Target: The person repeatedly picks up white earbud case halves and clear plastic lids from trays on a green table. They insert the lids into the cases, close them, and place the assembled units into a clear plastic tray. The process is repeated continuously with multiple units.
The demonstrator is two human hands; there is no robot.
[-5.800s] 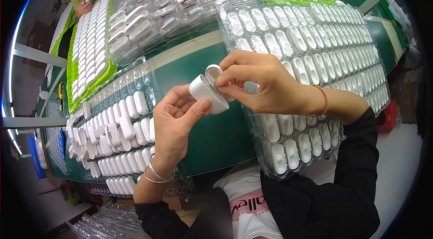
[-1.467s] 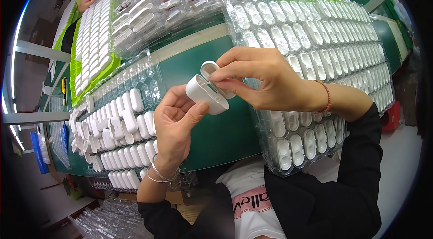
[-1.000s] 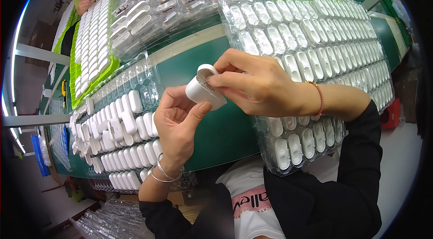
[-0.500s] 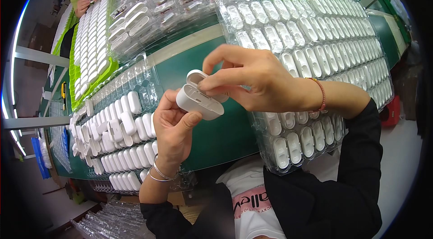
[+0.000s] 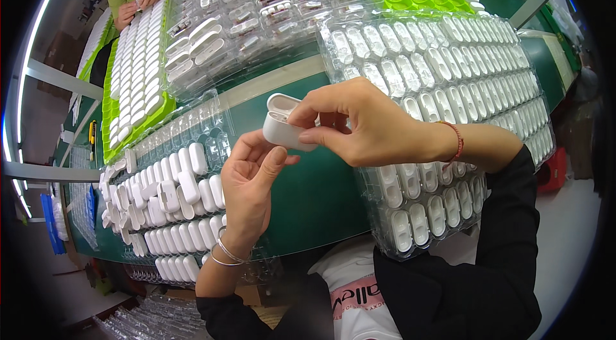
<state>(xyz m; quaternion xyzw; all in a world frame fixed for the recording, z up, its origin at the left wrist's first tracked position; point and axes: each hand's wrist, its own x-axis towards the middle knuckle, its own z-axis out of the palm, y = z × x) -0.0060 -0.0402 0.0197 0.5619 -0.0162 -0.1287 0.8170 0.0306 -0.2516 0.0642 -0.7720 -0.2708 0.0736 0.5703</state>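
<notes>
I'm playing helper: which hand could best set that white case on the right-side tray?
Probably the right hand: it pinches the white case and is nearer that tray.

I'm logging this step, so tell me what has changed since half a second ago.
The left hand has lifted its thumb off the white earphone case; whether its fingers touch behind is unclear. The right hand, previously at the opening, now grips the case body. The case has risen from the left palm and turned. Unchanged: open lid, left clear tray.
</notes>
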